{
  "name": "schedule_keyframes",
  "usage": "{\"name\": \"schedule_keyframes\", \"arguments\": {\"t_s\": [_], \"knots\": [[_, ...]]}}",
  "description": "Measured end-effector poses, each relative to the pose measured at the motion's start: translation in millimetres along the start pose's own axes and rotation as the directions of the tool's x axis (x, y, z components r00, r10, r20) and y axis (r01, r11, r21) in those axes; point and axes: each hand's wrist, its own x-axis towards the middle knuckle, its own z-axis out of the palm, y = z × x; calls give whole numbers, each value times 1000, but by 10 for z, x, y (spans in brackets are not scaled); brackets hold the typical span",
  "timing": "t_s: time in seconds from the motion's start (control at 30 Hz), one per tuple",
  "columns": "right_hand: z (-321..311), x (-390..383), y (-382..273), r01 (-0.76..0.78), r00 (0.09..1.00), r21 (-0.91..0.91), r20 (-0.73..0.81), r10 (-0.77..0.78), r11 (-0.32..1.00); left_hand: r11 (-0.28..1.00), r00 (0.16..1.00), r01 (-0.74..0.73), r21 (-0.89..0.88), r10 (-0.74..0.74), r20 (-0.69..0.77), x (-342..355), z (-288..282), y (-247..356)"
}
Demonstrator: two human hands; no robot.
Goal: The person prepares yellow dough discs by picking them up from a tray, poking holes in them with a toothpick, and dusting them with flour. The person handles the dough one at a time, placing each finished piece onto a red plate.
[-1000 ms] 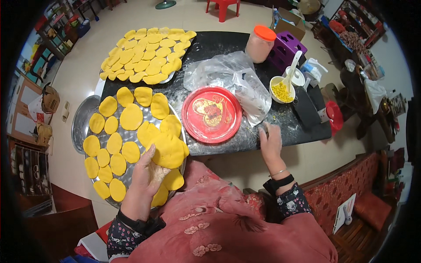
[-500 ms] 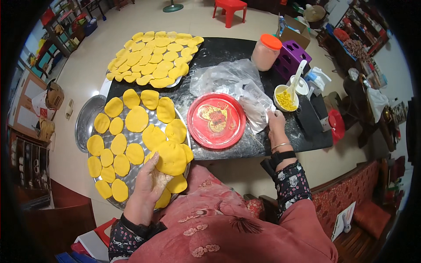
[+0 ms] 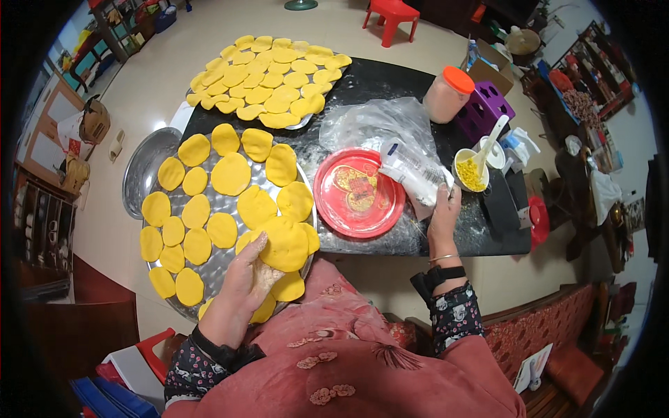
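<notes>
My left hand point(image 3: 244, 282) is closed on a large yellow dough disc point(image 3: 284, 244), held over a round metal tray point(image 3: 216, 272) of similar flattened discs at the lower left of the table. My right hand point(image 3: 444, 216) grips the lower right end of a white plastic bag point(image 3: 411, 171) that looks like a powder package, lifted beside a red round plate point(image 3: 338, 195) with a gold pattern. A crumpled clear plastic bag point(image 3: 355, 125) lies behind the plate. A white bowl of yellow bits point(image 3: 465, 172) with a spoon point(image 3: 491, 139) stands just past my right hand.
On the black table point(image 3: 380, 78) are another crowded tray of discs point(image 3: 268, 87), a jar with orange lid point(image 3: 446, 97), a purple holder point(image 3: 488, 108) and a white tub point(image 3: 495, 157). A metal basin point(image 3: 143, 174) is at left, a red stool point(image 3: 390, 17) behind, a wooden bench point(image 3: 516, 320) at right.
My right hand has moved up from the table edge, taken hold of the white bag and raised its near end. My left hand still holds the dough disc.
</notes>
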Motion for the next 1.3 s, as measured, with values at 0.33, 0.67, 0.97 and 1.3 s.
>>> {"name": "schedule_keyframes", "arguments": {"t_s": [0.33, 0.67, 0.97, 1.3], "knots": [[116, -90, -133, 89, 996, 40, -25, -88, 995, 999, 1000, 7, -50, -7, 1, 15, -32, 27], [58, -71, -131, 86, 996, 68, 3, -87, 994, 999, 1000, 0, -50, 0, 1, 19, -8, 10], [29, -85, -228, 145, 985, -16, 95, -143, 989, 999, 1000, 8, -50, -9, -6, 33, 5, 1], [-74, 104, -11, -187, 982, 385, 43, 184, 904, 999, 1000, -3, -45, 4, 12, 42, 10, 0]]}}
